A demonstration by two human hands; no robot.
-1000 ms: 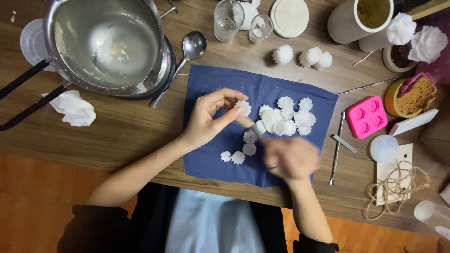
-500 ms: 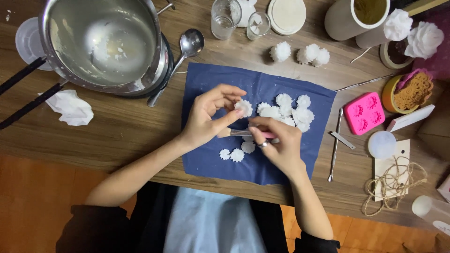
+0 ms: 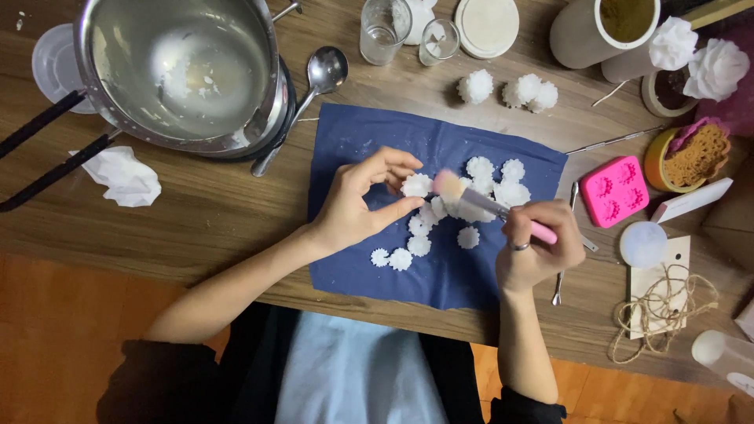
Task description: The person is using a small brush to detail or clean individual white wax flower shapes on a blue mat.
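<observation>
My left hand (image 3: 357,200) pinches one small white flower-shaped wax piece (image 3: 415,185) between thumb and fingers, just above a dark blue cloth (image 3: 369,141). My right hand (image 3: 538,250) grips a pink-handled brush (image 3: 495,210); its soft bristle tip sits right beside the held piece. Several more white flower pieces (image 3: 491,182) lie in a cluster on the cloth, with a few loose ones (image 3: 400,257) nearer me.
A steel pot (image 3: 184,71) with white residue stands at far left, a spoon (image 3: 318,78) beside it. Also on the wooden table: crumpled tissue (image 3: 122,177), glass jars (image 3: 385,30), a pink silicone mould (image 3: 618,191), twine on card (image 3: 660,306), metal tools (image 3: 613,141).
My right hand rose from the cloth with the brush and brought its tip up to the piece in my left hand. The left hand stayed nearly still.
</observation>
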